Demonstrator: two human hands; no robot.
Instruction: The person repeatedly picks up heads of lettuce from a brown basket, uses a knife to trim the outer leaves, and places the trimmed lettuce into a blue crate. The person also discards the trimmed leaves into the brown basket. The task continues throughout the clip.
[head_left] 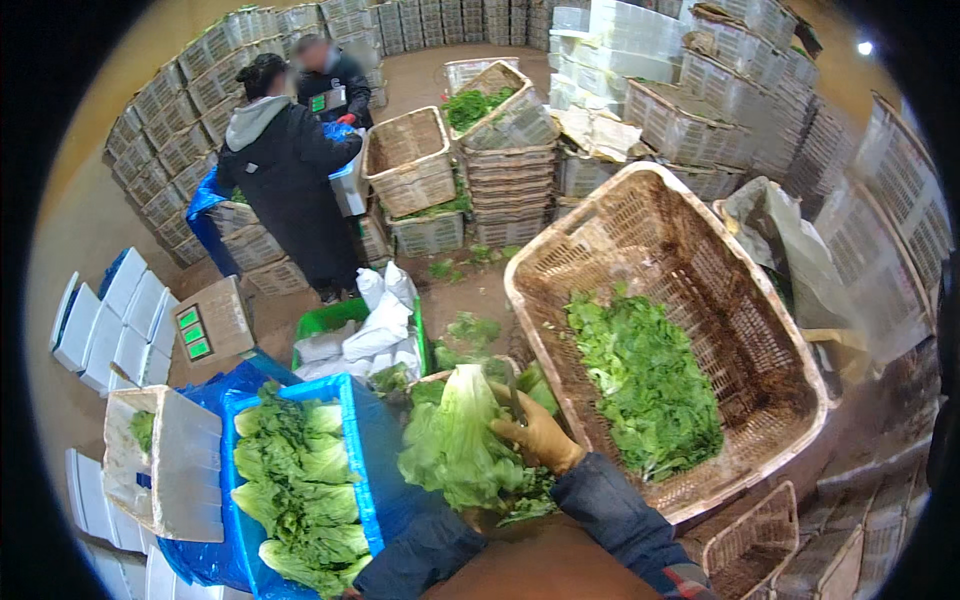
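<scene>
A head of leafy lettuce (462, 425) is before me, its pale stem end up and its green leaves hanging down, slightly blurred. My left forearm reaches up to it from below; the left hand is hidden by the leaves. On the lettuce's right side is my right hand (540, 437) in a tan glove, its fingers curled round a dark, narrow, knife-like tool (516, 388). To the left, a white box lined with blue plastic (352, 440) holds several lettuce heads (300, 490) laid in a row. Loose green leaves (650, 385) lie in the big brown crate on the right.
The tilted brown crate (780, 330) stands close by my right arm. Ahead is a green bin (420, 330) with white bags. A scale (215, 320) and white foam boxes (130, 310) are at left. Two people (290, 180) stand farther back among stacked crates (510, 190).
</scene>
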